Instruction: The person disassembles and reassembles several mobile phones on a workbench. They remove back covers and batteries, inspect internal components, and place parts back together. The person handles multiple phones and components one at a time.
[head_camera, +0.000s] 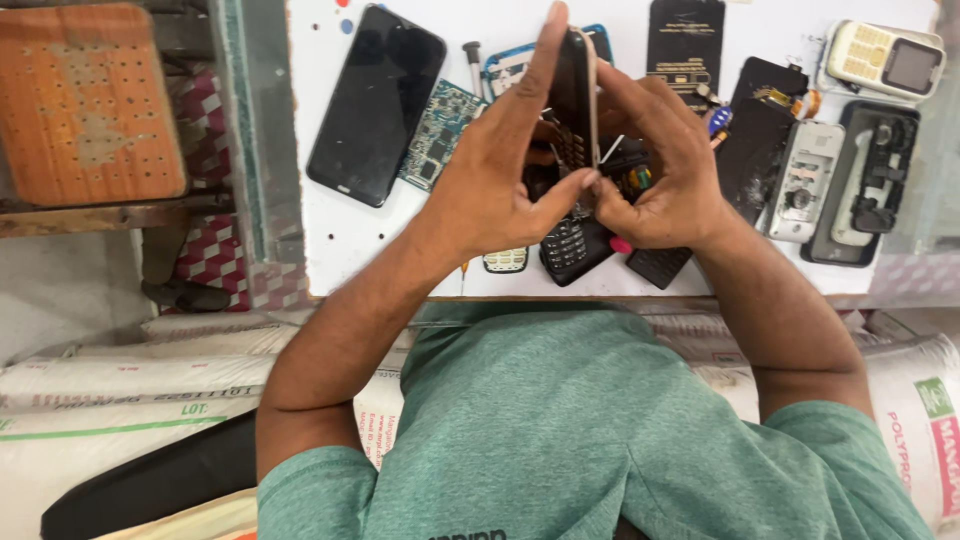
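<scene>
You are clamping both your left hand (495, 190) and right hand (665, 175) on the slim phone (575, 95), holding it upright above the white counter (345, 245), so keep your thumbs pressing evenly along its edge.

Bright, even daylight fills the head view, and the white table (340, 250) reads almost overexposed, with little surface detail. Shadows are soft and short: a faint one lies under the left hand (495, 190) and the right hand (665, 175). The glossy black smartphone with a glass face (377, 103) shows only a dull sheen, no hard glare. Focus is fairly sharp at centre; the left hand's raised fingertip looks slightly smeared. Straight edges bow slightly toward the frame's borders.
</scene>
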